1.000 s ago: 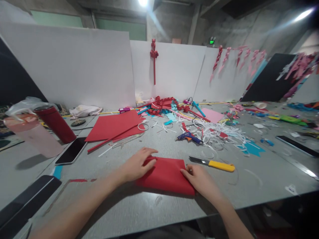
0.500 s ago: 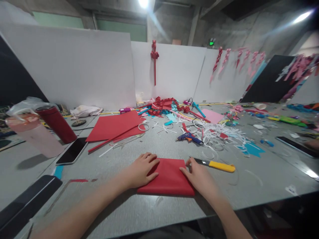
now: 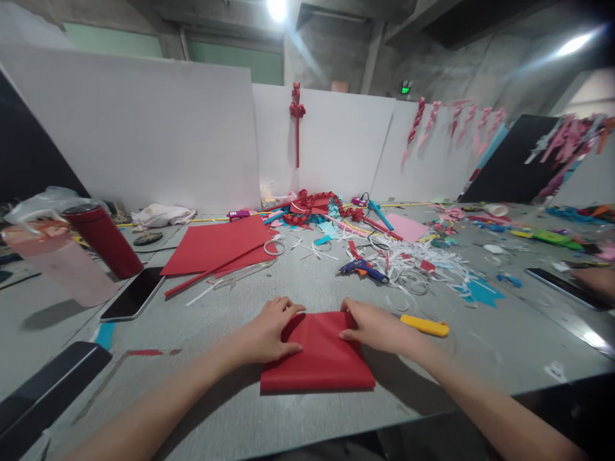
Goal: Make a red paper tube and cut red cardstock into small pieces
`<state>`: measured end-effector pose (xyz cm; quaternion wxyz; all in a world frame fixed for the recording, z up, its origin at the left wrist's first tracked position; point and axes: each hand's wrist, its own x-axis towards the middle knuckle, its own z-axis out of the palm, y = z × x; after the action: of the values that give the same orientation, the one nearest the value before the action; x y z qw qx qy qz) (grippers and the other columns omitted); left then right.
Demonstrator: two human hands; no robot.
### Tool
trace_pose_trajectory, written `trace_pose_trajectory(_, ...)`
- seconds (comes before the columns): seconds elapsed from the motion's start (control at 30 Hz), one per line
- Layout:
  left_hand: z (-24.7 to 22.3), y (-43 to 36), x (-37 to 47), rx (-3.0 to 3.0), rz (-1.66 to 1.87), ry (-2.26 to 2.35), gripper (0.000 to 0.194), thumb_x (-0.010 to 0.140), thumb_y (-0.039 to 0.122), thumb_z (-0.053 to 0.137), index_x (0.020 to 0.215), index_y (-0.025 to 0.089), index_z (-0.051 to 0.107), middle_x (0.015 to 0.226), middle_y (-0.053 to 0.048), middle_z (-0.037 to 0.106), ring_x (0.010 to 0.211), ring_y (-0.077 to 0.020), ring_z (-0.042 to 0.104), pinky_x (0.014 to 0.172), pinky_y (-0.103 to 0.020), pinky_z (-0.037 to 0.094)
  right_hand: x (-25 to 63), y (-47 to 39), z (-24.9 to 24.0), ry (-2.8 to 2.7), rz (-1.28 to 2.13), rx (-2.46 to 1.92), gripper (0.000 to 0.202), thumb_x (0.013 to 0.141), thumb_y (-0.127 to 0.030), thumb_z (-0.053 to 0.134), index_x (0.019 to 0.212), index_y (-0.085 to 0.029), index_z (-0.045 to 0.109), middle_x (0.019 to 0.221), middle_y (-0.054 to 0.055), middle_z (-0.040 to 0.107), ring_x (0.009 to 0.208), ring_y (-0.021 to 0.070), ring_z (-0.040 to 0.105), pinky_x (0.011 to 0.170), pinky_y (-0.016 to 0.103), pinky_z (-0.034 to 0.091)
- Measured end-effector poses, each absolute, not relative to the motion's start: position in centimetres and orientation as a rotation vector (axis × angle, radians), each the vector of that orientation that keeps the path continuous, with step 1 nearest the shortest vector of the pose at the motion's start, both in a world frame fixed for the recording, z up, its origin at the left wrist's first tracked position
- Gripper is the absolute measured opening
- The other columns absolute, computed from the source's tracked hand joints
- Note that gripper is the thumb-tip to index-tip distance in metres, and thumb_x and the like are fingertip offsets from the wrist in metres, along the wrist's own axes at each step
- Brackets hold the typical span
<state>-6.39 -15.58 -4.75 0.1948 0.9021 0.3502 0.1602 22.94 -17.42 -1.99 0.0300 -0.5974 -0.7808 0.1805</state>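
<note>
At the near side of the table (image 3: 230, 416), the red paper (image 3: 317, 362) lies flat between the two hands, its rounded near edge looking folded and running left to right. Its longer axis looks to run the same way, so each hand takes one end of it. The point that counts is that both grips sit towards the far half, while the near edge is free of fingers.

The left hand (image 3: 269, 331) holds the left side, thumb on the upper face and fingers bent around the far left corner; whether any fingertips are tucked beneath, I cannot tell. The right hand (image 3: 375, 326) holds the far right corner, thumb on top and fingers curled at the far edge, with the paper pulled into faint creases between the two grips. Neither hand is nearer to the paper, as both touch it.

Just right of the right hand, and partly hidden by it, lies the yellow cutter (image 3: 425, 326). Farther off, the blue glue gun (image 3: 364, 270) lies beside a heap of white paper shreds (image 3: 432, 259), and a larger red sheet (image 3: 216, 243) lies on the left under a thin red rod (image 3: 196, 280)
</note>
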Motion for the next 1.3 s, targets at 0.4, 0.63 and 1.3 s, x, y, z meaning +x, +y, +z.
trace_pose_trajectory(0.4, -3.9, -14.7, -6.4, 2.369, 0.495, 0.988, 0.074, 0.082, 0.051, 0.079, 0.146, 0.024, 0.052, 0.144, -0.014, 0.054, 0.133, -0.034, 0.05, 0.114, -0.049, 0.039, 22.6, -13.0, 0.6, -2.493, 0.568, -1.375, 0.017, 0.091, -0.034, 0.071, 0.086, -0.019, 0.063, 0.078, 0.0, 0.063, 0.072, 0.0163, 0.055, 0.064, 0.027, 0.034)
trace_pose_trajectory(0.63, -2.0, -12.7, -4.0, 2.15, 0.698, 1.071, 0.037, 0.102, 0.049, 0.049, 0.093, 0.021, 0.071, 0.09, -0.004, 0.074, 0.081, -0.022, 0.064, 0.073, -0.032, 0.045, 21.4, -11.3, 3.1, -2.237, 0.919, -1.084, 0.026, 0.088, -0.044, 0.073, 0.087, -0.019, 0.065, 0.077, -0.001, 0.07, 0.071, 0.0165, 0.061, 0.061, 0.026, 0.04)
trace_pose_trajectory(1.3, -5.1, -16.1, -2.7, 1.554, 1.297, 1.181, 0.043, 0.102, 0.055, 0.051, 0.108, 0.019, 0.073, 0.097, -0.004, 0.075, 0.085, -0.021, 0.063, 0.073, -0.03, 0.046, 20.9, -11.8, -1.9, -1.198, 1.328, -0.818, 0.035, 0.077, -0.05, 0.088, 0.096, -0.021, 0.081, 0.093, 0.005, 0.08, 0.086, 0.0203, 0.072, 0.086, 0.034, 0.055)
